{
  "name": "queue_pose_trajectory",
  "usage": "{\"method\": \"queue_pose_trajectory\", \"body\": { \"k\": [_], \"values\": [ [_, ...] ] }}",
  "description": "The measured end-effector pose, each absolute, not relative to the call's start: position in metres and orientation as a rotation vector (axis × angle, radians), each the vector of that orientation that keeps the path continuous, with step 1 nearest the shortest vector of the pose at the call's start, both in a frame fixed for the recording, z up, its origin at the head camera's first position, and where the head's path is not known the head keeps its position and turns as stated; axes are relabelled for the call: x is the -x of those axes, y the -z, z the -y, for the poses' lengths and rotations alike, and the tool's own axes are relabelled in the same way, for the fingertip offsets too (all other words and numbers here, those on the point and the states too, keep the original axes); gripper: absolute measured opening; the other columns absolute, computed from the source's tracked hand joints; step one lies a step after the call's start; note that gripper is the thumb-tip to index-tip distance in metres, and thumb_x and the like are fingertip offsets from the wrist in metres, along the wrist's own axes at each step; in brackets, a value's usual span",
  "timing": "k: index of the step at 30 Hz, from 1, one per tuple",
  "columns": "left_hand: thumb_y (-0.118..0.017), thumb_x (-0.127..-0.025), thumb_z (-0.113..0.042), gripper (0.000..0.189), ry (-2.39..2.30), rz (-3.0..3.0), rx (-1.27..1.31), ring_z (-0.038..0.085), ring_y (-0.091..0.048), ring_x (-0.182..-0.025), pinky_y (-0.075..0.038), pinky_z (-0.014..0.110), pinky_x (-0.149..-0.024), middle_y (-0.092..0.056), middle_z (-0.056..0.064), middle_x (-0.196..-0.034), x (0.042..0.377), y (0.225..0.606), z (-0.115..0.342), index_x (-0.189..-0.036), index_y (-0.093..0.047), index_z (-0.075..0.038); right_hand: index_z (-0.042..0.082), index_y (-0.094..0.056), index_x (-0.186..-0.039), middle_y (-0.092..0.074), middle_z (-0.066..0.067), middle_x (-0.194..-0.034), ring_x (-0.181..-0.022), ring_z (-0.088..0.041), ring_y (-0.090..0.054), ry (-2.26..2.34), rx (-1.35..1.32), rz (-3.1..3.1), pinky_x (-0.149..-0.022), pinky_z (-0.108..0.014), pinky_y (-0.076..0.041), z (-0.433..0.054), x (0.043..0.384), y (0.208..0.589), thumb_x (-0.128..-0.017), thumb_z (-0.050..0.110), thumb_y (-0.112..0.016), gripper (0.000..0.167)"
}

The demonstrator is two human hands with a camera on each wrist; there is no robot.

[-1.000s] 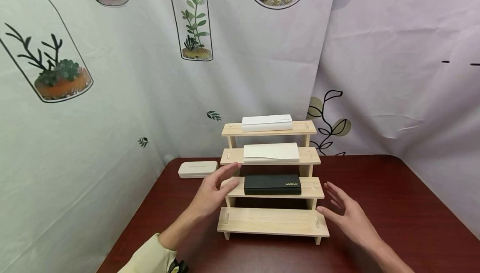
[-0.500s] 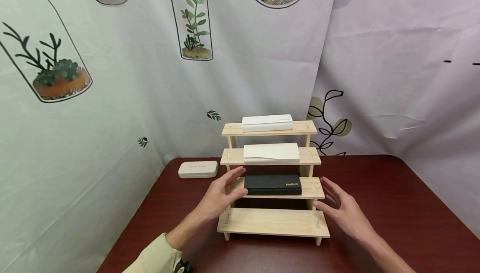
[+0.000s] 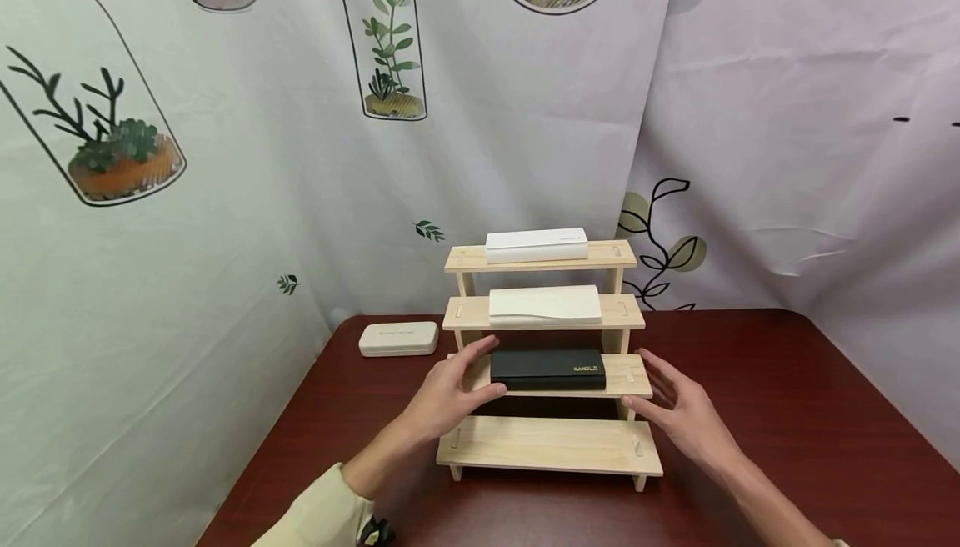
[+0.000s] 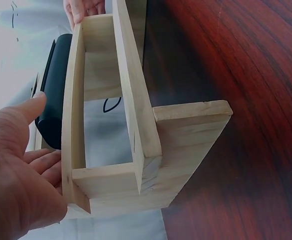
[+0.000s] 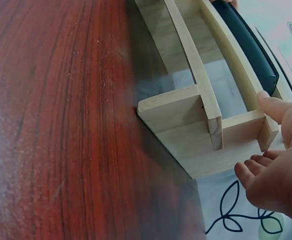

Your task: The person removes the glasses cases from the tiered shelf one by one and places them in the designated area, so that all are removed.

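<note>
A tiered wooden stand [image 3: 547, 444] holds a black glasses case [image 3: 548, 369] with gold lettering on its second step from the bottom. My left hand [image 3: 447, 395] is at that step's left end, fingers spread and thumb close to the case's front left corner. At the right end, my right hand [image 3: 687, 410] has its thumb by the front edge and its fingers loosely bent alongside. In the right wrist view the right thumb [image 5: 273, 104] appears to touch the board near its end. In the left wrist view the left thumb [image 4: 33, 106] overlaps the case; contact is unclear.
Two white glasses cases sit higher on the stand, one with a flap [image 3: 545, 306] and one on the top step [image 3: 537, 245]. Another pale case [image 3: 398, 338] lies on the dark red table [image 3: 735, 355] at the back left. A printed curtain [image 3: 525, 155] hangs behind.
Both hands have moved inward, the left one rightward toward the black case and the right one leftward to the step's end. The cases keep their places on the stand.
</note>
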State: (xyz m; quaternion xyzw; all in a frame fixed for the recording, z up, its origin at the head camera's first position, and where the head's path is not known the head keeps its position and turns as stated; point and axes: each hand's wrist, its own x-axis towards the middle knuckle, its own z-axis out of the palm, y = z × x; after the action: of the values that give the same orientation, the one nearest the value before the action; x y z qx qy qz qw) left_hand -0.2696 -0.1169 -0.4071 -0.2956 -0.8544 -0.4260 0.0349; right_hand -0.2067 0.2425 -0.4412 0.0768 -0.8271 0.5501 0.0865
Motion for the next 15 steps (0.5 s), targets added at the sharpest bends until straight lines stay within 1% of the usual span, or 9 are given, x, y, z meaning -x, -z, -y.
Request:
{"method": "queue_pose_trajectory", "body": {
  "k": [3, 5, 7, 12, 15],
  "values": [
    [-0.082, -0.097, -0.029, 0.073, 1.28, 2.643, 0.906, 0.019, -0.048, -0.147, -0.039, 0.049, -0.12, -0.055, 0.002, -0.158, 0.2697, 0.4071, 0.1155, -0.16, -0.048, -0.016, -0.005, -0.03, -0.164, -0.036, -0.03, -0.164, -0.15, -0.047, -0.037, -1.661, -0.249, 2.441, -0.097, -0.013, -0.048, -0.2432, 0.2079, 0.4407, -0.096, 0.019, -0.083, 0.089],
    [-0.082, -0.097, -0.029, 0.073, 1.256, 2.655, 0.904, 0.019, -0.047, -0.148, -0.04, 0.049, -0.119, -0.055, 0.001, -0.158, 0.2697, 0.4071, 0.1145, -0.16, -0.048, -0.017, -0.004, -0.031, -0.164, -0.036, -0.03, -0.165, -0.15, -0.047, -0.037, -1.667, -0.261, 2.431, -0.095, -0.009, -0.046, -0.2432, 0.2087, 0.4403, -0.095, 0.018, -0.083, 0.089],
    [-0.082, -0.097, -0.029, 0.073, 1.236, 2.662, 0.903, 0.018, -0.047, -0.147, -0.041, 0.049, -0.118, -0.054, 0.001, -0.158, 0.2699, 0.4076, 0.1134, -0.16, -0.048, -0.017, -0.003, -0.032, -0.164, -0.038, -0.029, -0.164, -0.15, -0.046, -0.037, -1.66, -0.264, 2.427, -0.095, -0.01, -0.047, -0.243, 0.2095, 0.4398, -0.095, 0.018, -0.084, 0.089],
    [-0.081, -0.097, -0.029, 0.073, 1.203, 2.656, 0.907, 0.021, -0.049, -0.146, -0.044, 0.051, -0.115, -0.055, 0.004, -0.158, 0.2692, 0.4075, 0.1112, -0.16, -0.048, -0.017, -0.004, -0.035, -0.163, -0.042, -0.029, -0.161, -0.147, -0.046, -0.044, -1.62, -0.248, 2.436, -0.098, -0.023, -0.053, -0.2418, 0.2109, 0.4388, -0.094, 0.019, -0.085, 0.088],
    [-0.081, -0.098, -0.03, 0.072, 1.206, 2.654, 0.9, 0.023, -0.05, -0.145, -0.044, 0.052, -0.114, -0.055, 0.005, -0.157, 0.2682, 0.4071, 0.1105, -0.16, -0.048, -0.017, -0.005, -0.037, -0.161, -0.044, -0.029, -0.16, -0.145, -0.046, -0.046, -1.603, -0.242, 2.435, -0.098, -0.023, -0.053, -0.2415, 0.2112, 0.4385, -0.093, 0.018, -0.086, 0.087]
  ]
}}
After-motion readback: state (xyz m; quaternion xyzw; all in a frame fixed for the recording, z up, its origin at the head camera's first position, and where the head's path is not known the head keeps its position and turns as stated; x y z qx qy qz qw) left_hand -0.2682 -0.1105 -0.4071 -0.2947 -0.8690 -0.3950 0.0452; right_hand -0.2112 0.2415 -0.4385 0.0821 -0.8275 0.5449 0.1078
